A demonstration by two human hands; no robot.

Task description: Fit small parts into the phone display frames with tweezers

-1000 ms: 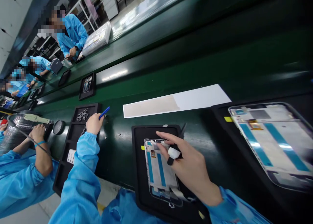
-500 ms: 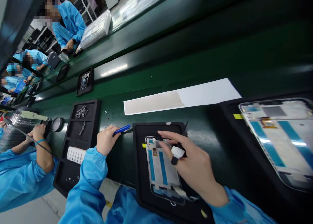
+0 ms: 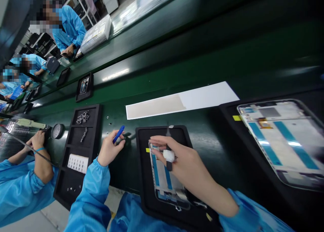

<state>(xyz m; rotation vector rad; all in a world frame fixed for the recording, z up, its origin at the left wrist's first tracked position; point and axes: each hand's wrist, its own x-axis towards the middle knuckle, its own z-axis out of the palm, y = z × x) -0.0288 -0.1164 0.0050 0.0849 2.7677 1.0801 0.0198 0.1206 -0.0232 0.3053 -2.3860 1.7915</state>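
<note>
My left hand [image 3: 109, 151] is closed on a blue tweezer-like tool [image 3: 118, 134], just left of a black tray [image 3: 149, 198]. In that tray lies a white phone frame [image 3: 164, 183] with blue strips. Over the frame's upper end, my right hand [image 3: 183, 164] pinches a thin black tool wrapped in white tape [image 3: 168, 156], and its fingertips touch the frame's top left corner. A small yellow tab [image 3: 147, 150] sticks out beside that corner.
A black compartment tray [image 3: 73, 181] of small parts lies to the left. A white paper strip [image 3: 182, 102] lies on the green belt [image 3: 227, 66]. A second phone frame [image 3: 280, 141] sits in a tray at right. A co-worker's hand [image 3: 37, 141] works at far left; others sit further along the line.
My left hand has come from the parts tray to the phone tray's left edge with the blue tool. My right hand has shifted left over the frame's top.
</note>
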